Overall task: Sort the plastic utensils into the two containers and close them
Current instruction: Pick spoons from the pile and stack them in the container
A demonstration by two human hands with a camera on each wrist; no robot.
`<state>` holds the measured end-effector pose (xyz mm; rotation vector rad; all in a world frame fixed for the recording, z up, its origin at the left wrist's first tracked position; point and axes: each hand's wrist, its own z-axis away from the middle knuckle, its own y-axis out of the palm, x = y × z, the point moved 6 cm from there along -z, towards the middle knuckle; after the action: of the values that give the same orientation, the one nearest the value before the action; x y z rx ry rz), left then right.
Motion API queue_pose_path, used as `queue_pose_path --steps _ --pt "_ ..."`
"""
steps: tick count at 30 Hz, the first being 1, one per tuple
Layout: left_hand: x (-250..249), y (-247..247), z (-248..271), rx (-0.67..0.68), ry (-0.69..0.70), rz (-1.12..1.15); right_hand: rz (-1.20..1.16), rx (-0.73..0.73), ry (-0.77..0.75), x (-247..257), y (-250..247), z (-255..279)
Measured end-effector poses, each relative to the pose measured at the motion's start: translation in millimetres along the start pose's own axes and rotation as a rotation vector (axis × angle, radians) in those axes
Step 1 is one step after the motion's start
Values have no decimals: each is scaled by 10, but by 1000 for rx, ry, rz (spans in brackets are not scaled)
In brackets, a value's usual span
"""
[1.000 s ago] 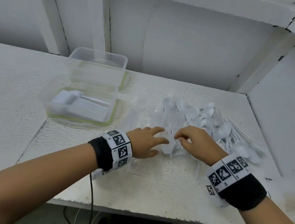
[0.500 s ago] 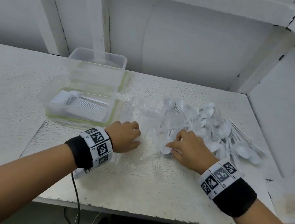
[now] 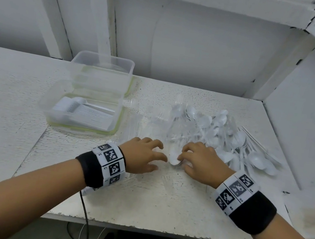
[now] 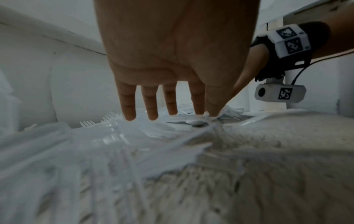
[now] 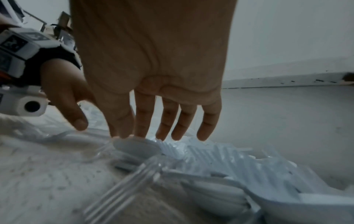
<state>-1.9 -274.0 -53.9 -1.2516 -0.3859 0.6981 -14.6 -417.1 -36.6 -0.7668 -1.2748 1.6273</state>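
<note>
**Both hands down among the loose cutlery**

The right hand (image 3: 201, 162) sits low on the table (image 3: 6, 113), fingers bent, its thumb and forefinger nipping a small stack of white spoons (image 3: 175, 159) at the bowls. Just left of it the left hand (image 3: 144, 155) hovers with fingers spread and slack, gripping nothing, clear forks (image 4: 107, 121) under its fingertips. Beyond the right hand and off to its right lies the heap of white spoons (image 3: 223, 135). Well left of the left hand stands a clear container (image 3: 84, 112) with utensils stacked inside; a second container (image 3: 102, 71) sits directly behind it.
</note>
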Motion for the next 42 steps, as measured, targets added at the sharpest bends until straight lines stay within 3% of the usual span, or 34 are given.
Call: queue_pose_path --steps 5,9,12,15,21,23,24,27,29,33,37,39,42 --pt "122 -30 10 -50 -90 -106 147 -241 -99 92 -29 28" --pt "260 -6 58 -25 -154 -121 53 -272 -187 175 -33 39" --pt "280 -21 85 -53 -153 -85 -72 -208 -173 171 -68 48" --pt "242 -103 81 -133 -136 34 -355 -205 -177 147 -166 78" --pt "35 -336 35 -403 57 244 -1194 -555 -23 -35 -781 288" --pt "-85 -315 -40 -411 132 206 -1374 -666 -27 -117 -913 326" --pt "-142 -274 -94 -343 127 168 -1409 -698 -33 -136 -952 332" --pt "-231 -113 -219 -141 64 5 -1244 -728 -7 -169 -919 315" --pt "-268 -98 -235 -134 61 -22 -1103 -680 26 -175 -814 299" --pt "-248 -157 -182 -262 104 6 -915 -531 123 -222 -552 263" --pt "-189 -330 -26 -513 234 174 -817 -460 201 -284 -373 227" --pt "-102 -424 44 -595 188 367 -813 -490 222 -303 -356 231" --pt "151 -619 166 -756 -60 779 -921 -504 199 -288 -354 223"
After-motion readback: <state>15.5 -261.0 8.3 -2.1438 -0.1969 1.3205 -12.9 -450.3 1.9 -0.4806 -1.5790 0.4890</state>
